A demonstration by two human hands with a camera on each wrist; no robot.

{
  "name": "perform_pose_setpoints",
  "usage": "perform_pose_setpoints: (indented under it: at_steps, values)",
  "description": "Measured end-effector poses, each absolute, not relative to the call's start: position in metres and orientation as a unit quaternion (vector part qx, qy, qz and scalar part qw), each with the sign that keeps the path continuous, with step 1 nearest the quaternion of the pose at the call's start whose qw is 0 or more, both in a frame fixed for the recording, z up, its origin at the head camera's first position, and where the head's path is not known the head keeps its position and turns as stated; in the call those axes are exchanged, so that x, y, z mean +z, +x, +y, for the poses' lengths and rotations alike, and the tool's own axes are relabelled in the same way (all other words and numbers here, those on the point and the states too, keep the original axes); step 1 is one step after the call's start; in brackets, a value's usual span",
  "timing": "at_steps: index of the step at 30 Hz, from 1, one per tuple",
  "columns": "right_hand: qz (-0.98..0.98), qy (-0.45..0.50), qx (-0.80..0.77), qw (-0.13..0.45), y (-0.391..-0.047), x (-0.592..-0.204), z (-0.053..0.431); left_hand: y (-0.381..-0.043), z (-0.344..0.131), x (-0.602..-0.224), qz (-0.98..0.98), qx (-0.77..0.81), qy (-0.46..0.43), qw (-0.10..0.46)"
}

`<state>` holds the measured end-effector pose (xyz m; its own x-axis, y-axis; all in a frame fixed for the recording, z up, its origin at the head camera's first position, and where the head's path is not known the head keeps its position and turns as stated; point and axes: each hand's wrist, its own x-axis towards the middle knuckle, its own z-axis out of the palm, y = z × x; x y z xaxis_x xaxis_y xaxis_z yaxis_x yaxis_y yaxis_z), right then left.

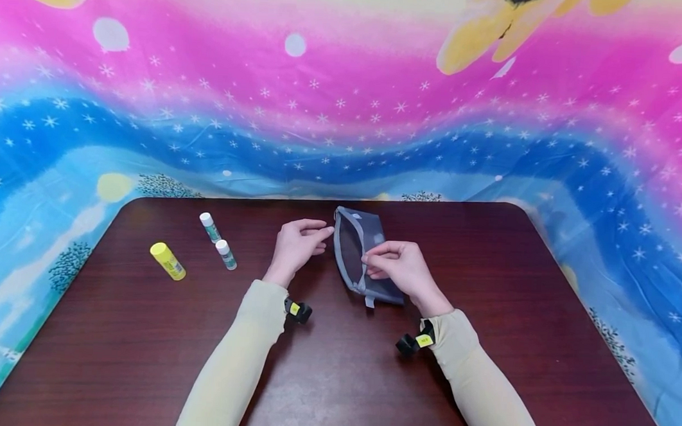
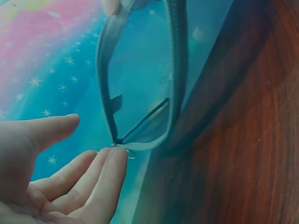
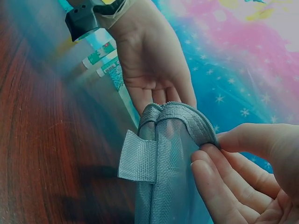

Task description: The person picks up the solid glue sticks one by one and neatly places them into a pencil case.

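Observation:
A grey see-through zipper pouch (image 1: pixel 382 231) stands over the table with its zipped mouth spread wide. My right hand (image 1: pixel 398 267) pinches one edge of the mouth between thumb and fingers; in the right wrist view that zipper edge (image 3: pixel 201 122) runs into the pinch, beside a fabric tab (image 3: pixel 138 156). At the far end of the mouth is my left hand (image 1: pixel 300 246). In the left wrist view its fingertips (image 2: pixel 117 154) are right at the zipper's end, with the thumb held apart. Inside the pouch only its lining shows.
Left of my left hand, a yellow glue stick (image 1: pixel 168 262) and two white-capped glue sticks, one nearer (image 1: pixel 226 256) and one farther (image 1: pixel 209 228), are on the dark wooden table (image 1: pixel 109 329). A patterned cloth (image 1: pixel 334 129) hangs behind the table's far edge.

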<state>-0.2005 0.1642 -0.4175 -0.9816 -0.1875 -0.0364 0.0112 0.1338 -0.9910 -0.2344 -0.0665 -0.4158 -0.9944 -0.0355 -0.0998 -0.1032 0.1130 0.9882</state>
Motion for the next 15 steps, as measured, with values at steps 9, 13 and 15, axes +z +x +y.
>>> perform_pose_setpoints:
  at_steps: [9,13,15]
  values:
    - [0.75,-0.058,-0.654,0.075,-0.201,-0.418,0.164,-0.23,-0.077,-0.409,0.747,0.663,-0.041,0.008]
    - [0.75,-0.062,-0.654,0.074,-0.201,-0.42,0.164,-0.228,-0.082,-0.407,0.742,0.669,-0.038,0.0]
    - [0.749,-0.063,-0.655,0.074,-0.201,-0.421,0.164,-0.227,-0.084,-0.406,0.741,0.67,-0.036,-0.004]
